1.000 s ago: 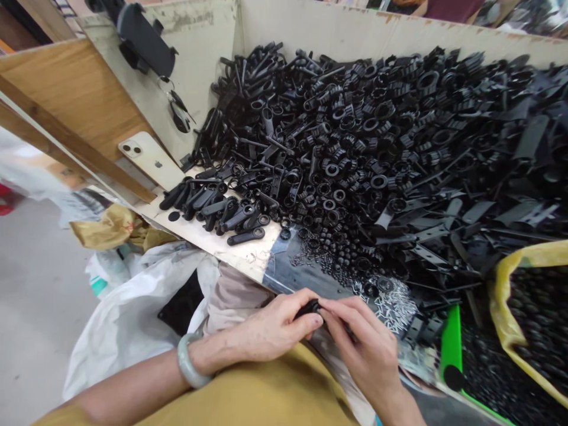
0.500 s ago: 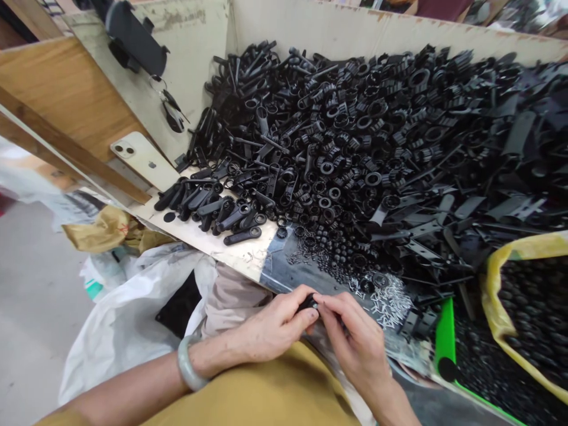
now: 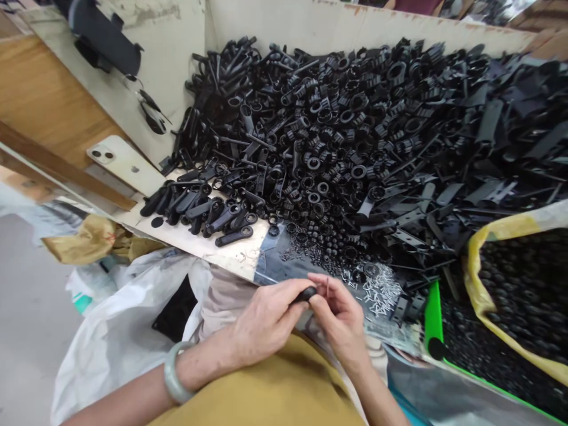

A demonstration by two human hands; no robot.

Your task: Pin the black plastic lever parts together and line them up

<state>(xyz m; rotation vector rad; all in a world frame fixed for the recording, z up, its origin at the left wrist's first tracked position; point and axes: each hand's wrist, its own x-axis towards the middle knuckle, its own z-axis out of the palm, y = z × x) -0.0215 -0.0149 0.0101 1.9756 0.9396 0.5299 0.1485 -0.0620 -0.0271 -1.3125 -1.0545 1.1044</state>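
A small black plastic part (image 3: 305, 294) with a rounded end is pinched between the thumb and fingers of my left hand (image 3: 266, 316). The thumb of my right hand (image 3: 339, 319) presses against that part, with its other fingers curled; whether anything else is inside them is hidden. Both hands are in front of my body at the bench edge. Just beyond them are a pile of small silver screws (image 3: 380, 290) and small black round pieces (image 3: 328, 245). Black lever-like parts (image 3: 235, 235) lie in rows to the left.
A large heap of black plastic parts (image 3: 310, 112) fills the walled bench. A white phone (image 3: 126, 163) leans at the left, below hanging keys (image 3: 153, 115). At the right are a green-edged divider (image 3: 433, 319) and a yellow-rimmed bag (image 3: 474, 278) of black pieces. A white sack (image 3: 110, 337) hangs lower left.
My right hand has shifted its grip, its fingers curling up beside the black part, which now shows its rounded end. The whole view has moved slightly to the right.
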